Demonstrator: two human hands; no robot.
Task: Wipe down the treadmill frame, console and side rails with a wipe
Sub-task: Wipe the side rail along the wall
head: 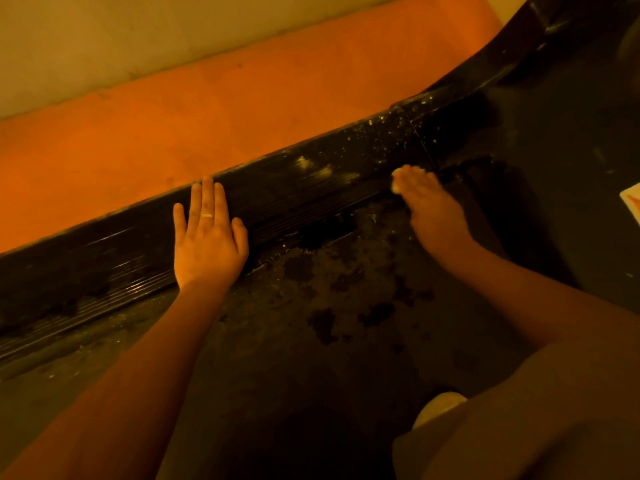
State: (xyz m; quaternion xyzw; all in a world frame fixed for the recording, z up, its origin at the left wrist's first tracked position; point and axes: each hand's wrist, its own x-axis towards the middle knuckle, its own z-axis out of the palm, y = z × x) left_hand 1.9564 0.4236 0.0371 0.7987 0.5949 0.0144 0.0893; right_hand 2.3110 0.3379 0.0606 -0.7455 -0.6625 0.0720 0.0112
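A black ribbed side rail (301, 188) of the treadmill runs diagonally from lower left to upper right, dusty and speckled white toward its far end. My left hand (207, 233) lies flat on the rail with fingers straight, a ring on one finger. My right hand (426, 199) presses down at the rail's inner edge, blurred, with a small pale bit of wipe (396, 187) showing under its fingertips. The dark treadmill belt (346, 306) below the rail is blotched with wet patches.
An orange floor (207, 116) lies beyond the rail, with a pale wall (138, 36) behind it. The black frame (519, 53) curves upward at the top right. A white card corner (632, 202) shows at the right edge. My knee (519, 427) fills the lower right.
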